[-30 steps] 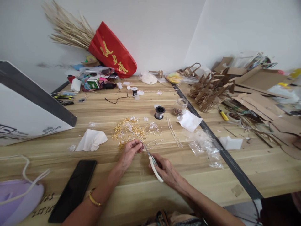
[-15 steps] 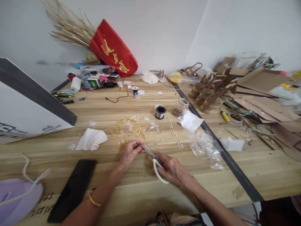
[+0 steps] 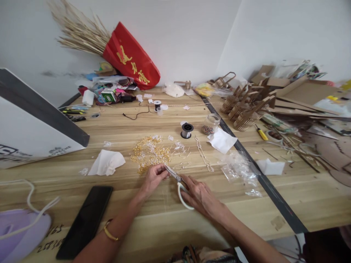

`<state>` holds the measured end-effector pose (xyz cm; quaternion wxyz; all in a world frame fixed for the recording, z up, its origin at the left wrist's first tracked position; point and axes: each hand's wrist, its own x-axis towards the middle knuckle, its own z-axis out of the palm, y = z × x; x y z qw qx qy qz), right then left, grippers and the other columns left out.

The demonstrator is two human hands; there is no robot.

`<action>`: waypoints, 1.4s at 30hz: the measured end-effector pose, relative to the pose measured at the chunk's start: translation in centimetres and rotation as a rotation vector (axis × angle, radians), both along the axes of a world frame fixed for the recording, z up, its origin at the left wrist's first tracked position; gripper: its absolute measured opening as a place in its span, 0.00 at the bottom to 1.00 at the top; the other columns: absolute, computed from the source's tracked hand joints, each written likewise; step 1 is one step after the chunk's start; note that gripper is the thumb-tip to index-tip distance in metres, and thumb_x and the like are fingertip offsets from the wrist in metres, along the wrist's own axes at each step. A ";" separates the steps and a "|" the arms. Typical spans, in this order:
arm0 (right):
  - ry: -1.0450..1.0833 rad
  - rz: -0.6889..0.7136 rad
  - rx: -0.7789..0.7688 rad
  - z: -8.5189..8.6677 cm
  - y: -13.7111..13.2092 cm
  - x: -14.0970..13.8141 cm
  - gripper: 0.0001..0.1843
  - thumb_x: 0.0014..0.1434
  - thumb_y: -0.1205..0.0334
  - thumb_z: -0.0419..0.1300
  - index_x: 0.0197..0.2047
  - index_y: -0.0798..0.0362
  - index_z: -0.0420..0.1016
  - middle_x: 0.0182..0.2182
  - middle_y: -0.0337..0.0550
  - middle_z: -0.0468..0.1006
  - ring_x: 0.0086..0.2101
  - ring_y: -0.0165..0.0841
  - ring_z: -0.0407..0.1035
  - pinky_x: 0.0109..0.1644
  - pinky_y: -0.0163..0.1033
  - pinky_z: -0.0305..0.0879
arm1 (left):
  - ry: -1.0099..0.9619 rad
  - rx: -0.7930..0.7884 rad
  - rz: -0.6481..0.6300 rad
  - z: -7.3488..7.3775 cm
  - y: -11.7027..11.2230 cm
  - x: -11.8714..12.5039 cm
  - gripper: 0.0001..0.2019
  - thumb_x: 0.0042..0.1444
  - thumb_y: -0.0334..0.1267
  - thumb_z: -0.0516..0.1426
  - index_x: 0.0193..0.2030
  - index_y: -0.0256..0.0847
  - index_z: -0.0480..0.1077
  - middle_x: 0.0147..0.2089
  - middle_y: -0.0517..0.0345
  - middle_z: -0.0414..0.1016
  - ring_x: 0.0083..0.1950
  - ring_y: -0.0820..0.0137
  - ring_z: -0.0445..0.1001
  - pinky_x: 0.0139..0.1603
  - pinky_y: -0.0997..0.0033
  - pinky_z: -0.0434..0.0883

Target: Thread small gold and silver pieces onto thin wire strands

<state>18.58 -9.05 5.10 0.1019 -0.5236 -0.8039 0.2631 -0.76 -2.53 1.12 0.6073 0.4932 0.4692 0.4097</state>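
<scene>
Plainly, a pair of metal scissors with white looped handles (image 3: pixel 178 179) is grasped in the right hand (image 3: pixel 201 193), the fingers being wrapped at the handles and the blades pointed toward the left hand (image 3: pixel 153 179). The blade tips are held right at the left fingertips; whether they touch cannot be told. Thumb and fingers of the left hand are drawn together, but whether something small is pinched between them cannot be told. Just beyond this left grip, a loose heap of gold and clear beads (image 3: pixel 157 155) is spread on the pale wood-grained tabletop (image 3: pixel 137 226). A slim, light-coloured beaded chain (image 3: pixel 203 157) is laid beyond the right grip, with a black-flanged spool of silvery wire (image 3: pixel 187 131) placed farther out. Farther out and to the right of that grip, a clear round jar partly filled with multicoloured beads (image 3: pixel 211 124) is seen beside a crumpled white paper sheet (image 3: pixel 222 140). Crinkled clear plastic bags (image 3: pixel 241 170) are scattered to the right of the same grip. Left of the left grip, a rumpled white tissue (image 3: pixel 105 162) is laid flat, and nearer the body a black smartphone (image 3: pixel 85 221) is set down.
</scene>
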 end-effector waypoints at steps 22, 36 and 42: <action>0.086 0.078 0.008 0.1 -1.1 6.4 0.22 0.63 0.61 0.51 0.61 0.49 0.59 0.43 0.47 0.75 0.37 0.35 0.73 0.40 0.37 0.67 | 0.004 0.019 -0.012 0.8 0.0 -0.7 0.10 0.46 0.41 0.63 0.30 0.36 0.73 0.28 0.57 0.75 0.31 0.72 0.71 0.35 0.73 0.68; -0.249 0.261 0.257 -0.6 -3.0 4.0 0.20 0.60 0.65 0.56 0.56 0.50 0.63 0.44 0.49 0.71 0.42 0.39 0.67 0.41 0.39 0.64 | -0.074 -0.007 0.000 1.5 0.7 -0.7 0.10 0.45 0.40 0.64 0.32 0.36 0.77 0.30 0.56 0.77 0.31 0.73 0.70 0.35 0.74 0.67; -0.250 0.372 0.236 1.0 -0.1 3.8 0.05 0.60 0.62 0.57 0.38 0.55 0.69 0.36 0.46 0.72 0.39 0.37 0.67 0.42 0.39 0.61 | -0.148 -0.071 0.016 1.5 1.1 -0.8 0.11 0.42 0.39 0.66 0.32 0.35 0.78 0.32 0.55 0.78 0.33 0.72 0.72 0.39 0.73 0.68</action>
